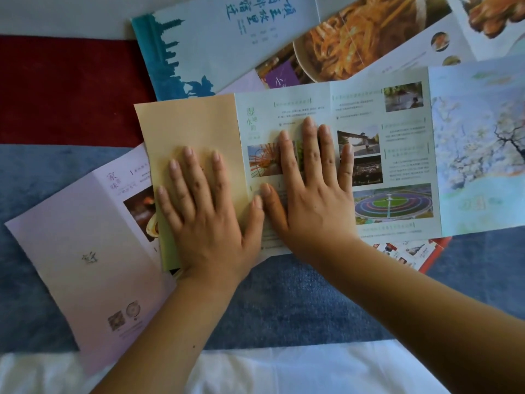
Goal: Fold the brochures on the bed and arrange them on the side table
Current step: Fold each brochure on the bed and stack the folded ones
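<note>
A green brochure (397,155) is laid open across the middle of the bed (284,308), with its tan end panel (193,129) folded over. The panel is pressed flat by the left hand (204,211), fingers straight and spread. The page beside it is pressed likewise by the right hand (309,194). A pink brochure (85,251) is partly covered toward the near left edge, and a blue brochure (216,44) is seen toward the far edge.

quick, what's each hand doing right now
Left hand: open, flat on the tan panel.
Right hand: open, flat on the green brochure.
</note>
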`<state>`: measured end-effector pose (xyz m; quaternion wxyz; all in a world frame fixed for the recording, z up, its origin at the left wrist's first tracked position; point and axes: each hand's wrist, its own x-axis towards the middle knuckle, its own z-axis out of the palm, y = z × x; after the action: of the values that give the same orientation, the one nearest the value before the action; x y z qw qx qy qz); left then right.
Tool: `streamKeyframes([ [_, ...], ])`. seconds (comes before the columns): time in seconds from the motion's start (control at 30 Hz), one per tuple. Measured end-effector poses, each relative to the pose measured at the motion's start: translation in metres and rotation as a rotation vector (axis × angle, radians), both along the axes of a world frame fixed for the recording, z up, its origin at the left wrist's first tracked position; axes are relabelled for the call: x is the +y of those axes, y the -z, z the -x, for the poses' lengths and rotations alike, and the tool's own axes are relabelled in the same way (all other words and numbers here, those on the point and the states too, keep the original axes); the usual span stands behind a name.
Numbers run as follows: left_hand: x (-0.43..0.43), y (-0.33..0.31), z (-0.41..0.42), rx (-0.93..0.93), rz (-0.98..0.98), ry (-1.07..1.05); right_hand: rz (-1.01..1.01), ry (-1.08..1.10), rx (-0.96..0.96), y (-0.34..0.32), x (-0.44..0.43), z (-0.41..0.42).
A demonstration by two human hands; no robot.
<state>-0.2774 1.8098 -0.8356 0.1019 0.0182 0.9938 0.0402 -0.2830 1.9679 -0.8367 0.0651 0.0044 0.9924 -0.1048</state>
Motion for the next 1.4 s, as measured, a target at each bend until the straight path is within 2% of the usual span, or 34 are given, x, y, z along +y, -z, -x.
streamKeyframes([
  [0.43, -0.048, 0.004, 0.002, 0.037, 0.034, 0.005, 0.037, -0.078, -0.042, -0.006, -0.031, -0.006],
  [0.77, -0.152, -0.001, -0.019, 0.021, 0.027, -0.053, -0.039, -0.183, -0.077, -0.008, -0.062, -0.015],
  [1.1, -0.176, -0.008, -0.021, 0.064, -0.136, -0.187, -0.073, -0.244, -0.055, -0.001, -0.088, -0.014],
  [1.4, -0.177, -0.016, -0.022, 0.023, -0.347, -0.195, -0.084, -0.271, -0.043, 0.001, -0.099, -0.007],
])
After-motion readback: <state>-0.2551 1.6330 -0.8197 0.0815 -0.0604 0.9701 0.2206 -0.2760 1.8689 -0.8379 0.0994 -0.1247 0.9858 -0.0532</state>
